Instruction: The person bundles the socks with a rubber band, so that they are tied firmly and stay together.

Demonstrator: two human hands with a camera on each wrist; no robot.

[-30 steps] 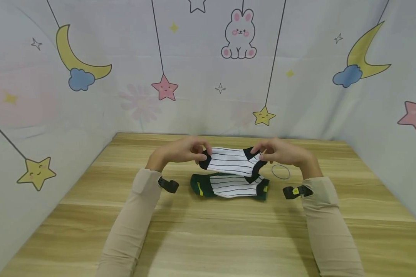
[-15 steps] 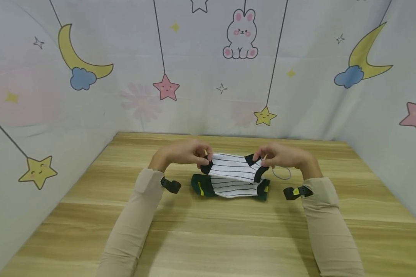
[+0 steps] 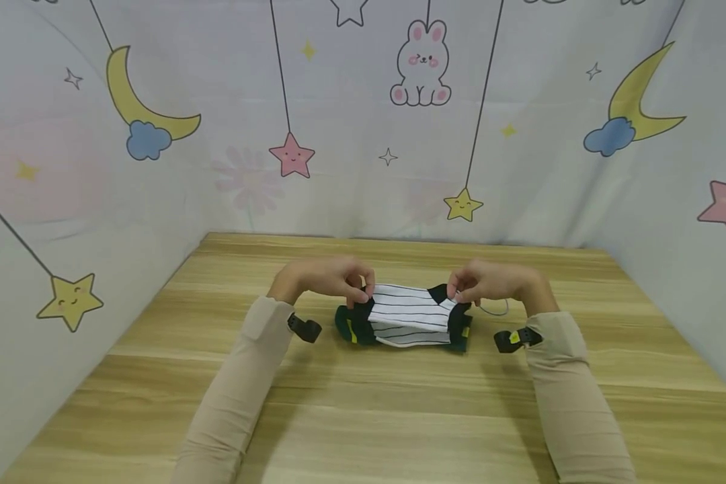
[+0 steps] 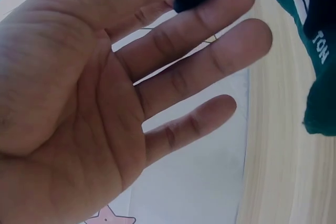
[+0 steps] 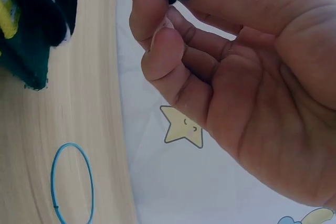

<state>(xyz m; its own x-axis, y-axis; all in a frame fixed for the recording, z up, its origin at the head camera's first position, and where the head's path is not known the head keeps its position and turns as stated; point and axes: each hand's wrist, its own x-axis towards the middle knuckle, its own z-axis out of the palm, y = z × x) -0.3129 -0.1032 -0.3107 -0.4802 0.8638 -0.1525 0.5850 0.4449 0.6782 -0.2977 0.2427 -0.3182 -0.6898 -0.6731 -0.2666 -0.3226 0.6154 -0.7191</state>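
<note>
A white sock with black stripes and black ends (image 3: 408, 306) is stretched level between my two hands. My left hand (image 3: 333, 277) pinches its black toe end between thumb and finger, the other fingers loosely spread in the left wrist view. At the black cuff end, my right hand (image 3: 490, 281) pinches the fabric. Directly below lies another striped white sock (image 3: 414, 337), mostly covered by the held one. Under that, a green sock (image 3: 342, 325) with yellow marks shows at both ends; white lettering on it appears in the left wrist view.
A thin blue elastic band (image 5: 52, 182) lies on the wooden table (image 3: 399, 417), just beyond the socks to the right. White cloth walls (image 3: 351, 195) printed with moons and stars enclose the table at the back and sides.
Both hands have lowered the striped sock and brought it nearer, so it now overlaps the socks on the table. Those lower socks stay in place.
</note>
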